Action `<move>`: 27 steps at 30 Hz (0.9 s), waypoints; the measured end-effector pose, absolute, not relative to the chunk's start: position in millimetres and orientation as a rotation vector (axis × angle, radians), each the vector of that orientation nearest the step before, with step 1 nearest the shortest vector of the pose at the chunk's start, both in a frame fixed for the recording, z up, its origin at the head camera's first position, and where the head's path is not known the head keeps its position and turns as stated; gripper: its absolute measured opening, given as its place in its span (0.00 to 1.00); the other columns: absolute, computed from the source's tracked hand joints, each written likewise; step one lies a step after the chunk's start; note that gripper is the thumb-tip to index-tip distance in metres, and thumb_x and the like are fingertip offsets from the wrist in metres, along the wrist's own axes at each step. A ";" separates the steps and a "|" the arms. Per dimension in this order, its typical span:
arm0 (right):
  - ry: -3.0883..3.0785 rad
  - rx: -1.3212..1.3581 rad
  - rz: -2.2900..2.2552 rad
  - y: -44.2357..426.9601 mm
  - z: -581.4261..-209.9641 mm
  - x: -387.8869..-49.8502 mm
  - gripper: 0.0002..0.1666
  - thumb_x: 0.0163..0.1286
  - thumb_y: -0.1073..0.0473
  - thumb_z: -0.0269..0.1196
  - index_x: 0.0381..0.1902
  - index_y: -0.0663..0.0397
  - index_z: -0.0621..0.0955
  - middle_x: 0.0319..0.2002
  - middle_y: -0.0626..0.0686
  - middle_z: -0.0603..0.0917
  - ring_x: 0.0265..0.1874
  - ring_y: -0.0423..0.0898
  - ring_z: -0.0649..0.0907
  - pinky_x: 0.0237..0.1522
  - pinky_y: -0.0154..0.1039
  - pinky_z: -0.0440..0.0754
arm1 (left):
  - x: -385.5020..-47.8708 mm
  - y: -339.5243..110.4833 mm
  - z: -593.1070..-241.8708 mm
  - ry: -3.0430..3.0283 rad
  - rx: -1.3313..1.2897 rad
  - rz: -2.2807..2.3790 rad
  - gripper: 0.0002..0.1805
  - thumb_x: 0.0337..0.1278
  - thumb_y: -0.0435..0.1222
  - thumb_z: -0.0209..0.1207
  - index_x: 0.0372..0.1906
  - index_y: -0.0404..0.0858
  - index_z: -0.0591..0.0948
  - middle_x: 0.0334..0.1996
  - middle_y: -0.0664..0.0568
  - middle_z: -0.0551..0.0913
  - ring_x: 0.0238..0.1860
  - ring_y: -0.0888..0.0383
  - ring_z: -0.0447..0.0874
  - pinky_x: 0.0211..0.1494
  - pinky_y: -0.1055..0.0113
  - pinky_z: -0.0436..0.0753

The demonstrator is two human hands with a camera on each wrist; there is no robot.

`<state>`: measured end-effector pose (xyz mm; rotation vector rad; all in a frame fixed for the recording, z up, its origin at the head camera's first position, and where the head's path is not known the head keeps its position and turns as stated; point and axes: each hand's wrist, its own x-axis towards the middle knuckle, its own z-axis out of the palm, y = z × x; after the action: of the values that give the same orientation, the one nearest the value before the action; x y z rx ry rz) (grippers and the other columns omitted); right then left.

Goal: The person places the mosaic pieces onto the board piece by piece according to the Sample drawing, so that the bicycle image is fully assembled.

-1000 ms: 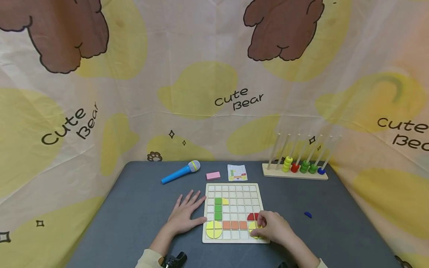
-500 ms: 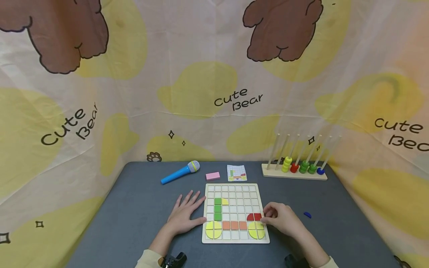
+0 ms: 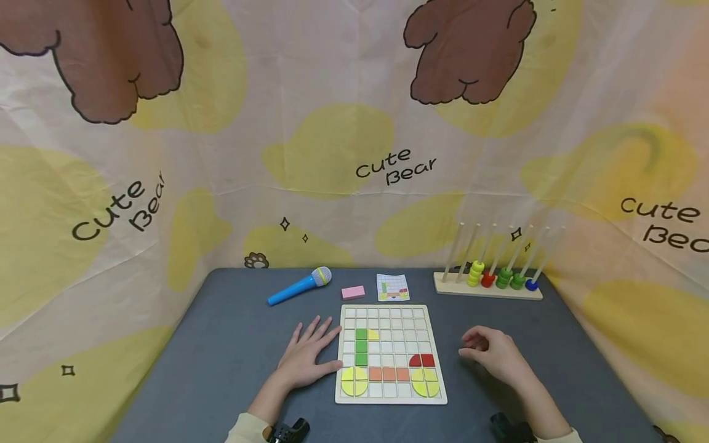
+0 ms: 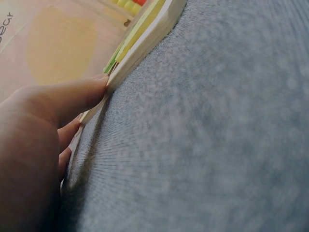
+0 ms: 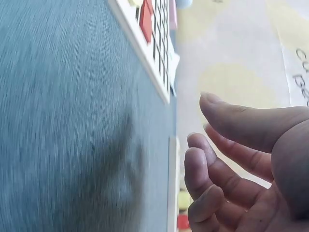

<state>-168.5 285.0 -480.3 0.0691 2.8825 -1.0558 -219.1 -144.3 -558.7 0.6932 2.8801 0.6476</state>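
Observation:
A square white-gridded wooden board [image 3: 391, 399] lies on the grey table. On it sit green squares [image 3: 361, 347], a yellow quarter piece [image 3: 373, 335], orange squares [image 3: 389, 374], red pieces [image 3: 427, 360] and two yellow circles made of quarter pieces [image 3: 354, 382]. My left hand [image 3: 303, 357] lies flat with spread fingers; its thumb and a fingertip touch the board's left edge. Right of the board, my right hand [image 3: 495, 354] hovers above the table, fingers loosely bent. Nothing shows between its thumb and fingers [image 5: 199, 169] in the right wrist view.
Behind the board lie a blue toy microphone [image 3: 300, 286], a pink block [image 3: 352, 292] and a pattern card [image 3: 392, 287]. A wooden peg stand [image 3: 487, 289] with coloured beads stands at the back right. A printed cloth [image 3: 332, 154] hangs behind the table.
My right hand has moved from the board's lower right yellow pieces out to the right, now covering the spot where a small blue piece lay. My left hand stays in place.

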 end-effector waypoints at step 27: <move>2.837 0.182 -0.904 373.3 -500.7 -172.9 0.23 0.59 0.50 0.75 0.47 0.58 0.86 0.39 0.52 0.86 0.38 0.46 0.83 0.39 0.46 0.80 | -217.2 -143.2 -556.3 2.886 0.684 0.645 0.45 0.58 0.71 0.52 0.79 0.59 0.61 0.81 0.56 0.55 0.82 0.46 0.42 0.78 0.35 0.39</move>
<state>-172.9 373.3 -500.7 0.1817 2.8371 -0.9035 -217.2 -143.2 -556.3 0.6841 2.8862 0.6446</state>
